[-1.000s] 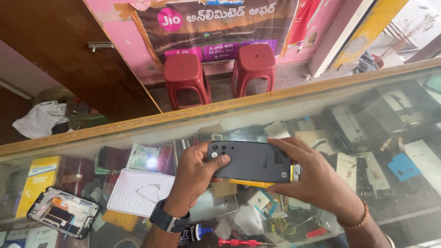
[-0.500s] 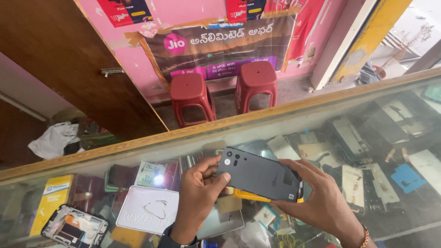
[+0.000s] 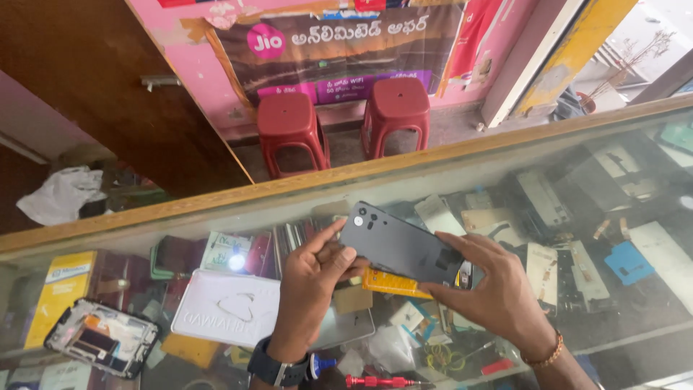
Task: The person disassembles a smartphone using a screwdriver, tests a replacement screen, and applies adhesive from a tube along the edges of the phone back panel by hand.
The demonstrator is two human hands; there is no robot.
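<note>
Dark grey phone (image 3: 401, 245) gripped back-up between left hand (image 3: 312, 285) and right hand (image 3: 491, 289) above the glass counter (image 3: 613, 339), yellow packet (image 3: 390, 283) just beneath, white tray (image 3: 227, 309) beside the left hand, two red stools (image 3: 339, 123) beyond — dark banner (image 3: 339, 47) on pink wall behind.

A glass-topped counter (image 3: 621, 339) with a wooden edge fronts a pink wall (image 3: 209, 87); two red plastic stools (image 3: 292, 133) stand below a banner (image 3: 339, 43), beside a brown wooden door (image 3: 108, 94)

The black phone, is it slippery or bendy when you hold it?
The phone probably stays stiff: it spans flat between the left hand and right hand. Its smooth back looks slippery, so dropping it onto the glass counter seems possible.
</note>
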